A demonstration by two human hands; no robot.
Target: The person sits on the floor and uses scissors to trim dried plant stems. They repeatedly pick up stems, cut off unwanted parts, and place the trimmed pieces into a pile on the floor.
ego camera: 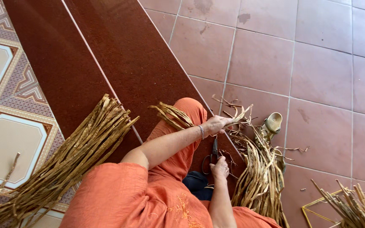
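The left hand (216,123) has its fingers pinched shut on a dried fibre strip (241,115), lifted over the heap of strips (260,173) on the right. The right hand (220,167), fingers curled, rests at the black scissors (211,155) on the lap. A long bundle (72,156) lies left on the brown step (119,55); beyond it is the red tiled floor (309,63).
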